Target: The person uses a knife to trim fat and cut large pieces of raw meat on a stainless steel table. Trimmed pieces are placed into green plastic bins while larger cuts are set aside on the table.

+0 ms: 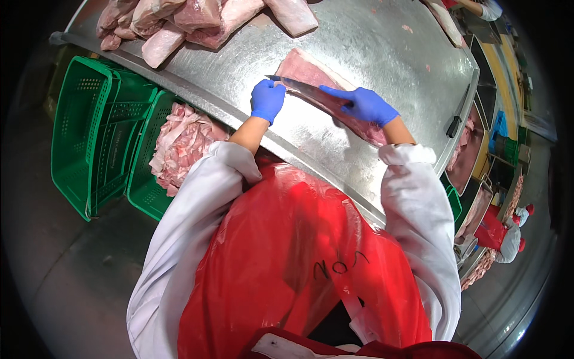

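Best done slowly here: left hand (267, 100) closed around the handle of a knife (299, 87), right hand (366, 106) laid flat on the slab of meat (335, 99) with fingers spread and one finger stretched toward the blade. Judged as a trimming cut along the top face of the slab. Good to keep the blade low and nearly flat to the meat, to draw it in one long stroke instead of sawing, and to hold the right fingers (335, 93) behind the edge, never in its way. Firm pressing with the flat palm needed too, since the wet steel of the bench (371, 42) probably lets the meat slide. Slab lying on the bench directly in front of the red apron (299, 257), in the middle of the view, well apart from the pile of pale cuts (197, 21) at the far left corner. Long axis running diagonally, from upper left near the knife tip down to lower right by the right wrist; the near end partly hidden under the right hand. Beside the bench on the left, green crates (101, 131), one filled with pale trimmings (182, 143).
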Action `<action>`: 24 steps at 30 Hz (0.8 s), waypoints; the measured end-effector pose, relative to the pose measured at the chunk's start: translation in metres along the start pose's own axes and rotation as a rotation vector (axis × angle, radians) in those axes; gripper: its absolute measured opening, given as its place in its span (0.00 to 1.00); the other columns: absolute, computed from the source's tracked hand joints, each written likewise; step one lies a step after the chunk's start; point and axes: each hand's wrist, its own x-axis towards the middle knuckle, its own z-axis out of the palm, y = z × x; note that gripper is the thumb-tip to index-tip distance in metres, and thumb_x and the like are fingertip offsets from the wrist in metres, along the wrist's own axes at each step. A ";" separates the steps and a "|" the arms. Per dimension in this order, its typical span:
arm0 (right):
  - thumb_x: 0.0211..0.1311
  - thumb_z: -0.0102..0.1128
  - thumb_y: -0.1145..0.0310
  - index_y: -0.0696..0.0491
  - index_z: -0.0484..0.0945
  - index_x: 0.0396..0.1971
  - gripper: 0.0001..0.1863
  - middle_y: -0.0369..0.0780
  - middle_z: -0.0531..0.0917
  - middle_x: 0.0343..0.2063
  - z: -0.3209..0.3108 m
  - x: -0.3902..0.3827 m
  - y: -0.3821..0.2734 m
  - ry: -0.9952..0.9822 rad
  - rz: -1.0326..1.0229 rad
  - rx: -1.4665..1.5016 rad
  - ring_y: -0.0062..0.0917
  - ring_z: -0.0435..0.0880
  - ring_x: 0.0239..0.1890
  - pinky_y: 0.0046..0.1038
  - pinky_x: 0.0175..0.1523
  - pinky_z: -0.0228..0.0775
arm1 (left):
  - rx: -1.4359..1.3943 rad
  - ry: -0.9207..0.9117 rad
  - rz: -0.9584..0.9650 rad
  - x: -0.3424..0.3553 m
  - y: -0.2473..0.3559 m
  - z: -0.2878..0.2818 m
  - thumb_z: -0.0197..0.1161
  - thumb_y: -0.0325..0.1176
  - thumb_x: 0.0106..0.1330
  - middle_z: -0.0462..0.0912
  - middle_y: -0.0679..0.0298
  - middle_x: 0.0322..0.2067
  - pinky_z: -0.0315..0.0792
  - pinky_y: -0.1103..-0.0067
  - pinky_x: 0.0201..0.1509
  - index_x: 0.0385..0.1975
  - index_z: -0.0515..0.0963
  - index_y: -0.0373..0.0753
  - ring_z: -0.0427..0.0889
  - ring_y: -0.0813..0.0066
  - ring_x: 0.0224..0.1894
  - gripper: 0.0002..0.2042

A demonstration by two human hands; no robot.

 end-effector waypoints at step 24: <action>0.59 0.61 0.67 0.19 0.60 0.67 0.39 0.48 0.83 0.29 0.051 -0.179 0.109 0.167 0.086 -0.062 0.41 0.80 0.25 0.37 0.38 0.74 | 0.853 0.338 0.207 -0.037 -0.029 -0.220 0.70 0.46 0.60 0.84 0.53 0.39 0.75 0.72 0.47 0.48 0.76 0.31 0.83 0.64 0.40 0.25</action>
